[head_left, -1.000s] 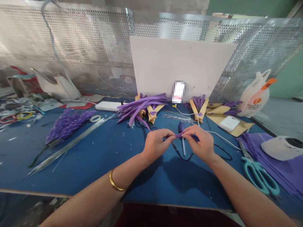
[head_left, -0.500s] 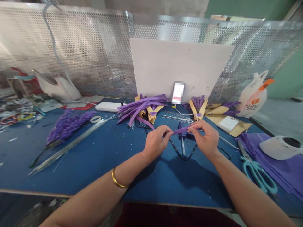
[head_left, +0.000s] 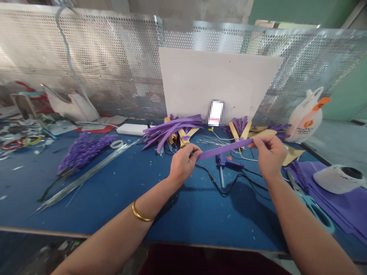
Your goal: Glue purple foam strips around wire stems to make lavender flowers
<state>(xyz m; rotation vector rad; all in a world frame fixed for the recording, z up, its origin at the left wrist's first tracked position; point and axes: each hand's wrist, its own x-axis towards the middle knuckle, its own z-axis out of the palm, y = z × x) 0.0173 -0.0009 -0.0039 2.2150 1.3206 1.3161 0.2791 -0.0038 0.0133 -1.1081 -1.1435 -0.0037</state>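
Observation:
A purple strip (head_left: 225, 149) is stretched between my hands above the table, its right end a little higher. My left hand (head_left: 185, 163) pinches one end between thumb and fingers. At the other end, my right hand (head_left: 269, 154) has its fingers closed on the strip. Below the strip lies a blue glue gun (head_left: 232, 164) with a clear glue stick and a black cord. A pile of similar purple strips (head_left: 172, 129) rests behind my left hand, partly over paper-wrapped purple flowers (head_left: 184, 138).
Left on the blue table (head_left: 114, 202) lie a purple flower bunch (head_left: 83, 152), thin wires (head_left: 91, 173) and a tape ring (head_left: 116, 144). Teal scissors (head_left: 318, 214), purple sheets (head_left: 341, 202) and a white roll (head_left: 335, 178) are at right. A white board (head_left: 220, 80) stands behind a phone (head_left: 216, 113).
My hands have moved apart, the right one to the right and slightly up, the left one slightly left. More of the purple strip now shows between them, and the glue gun is less covered.

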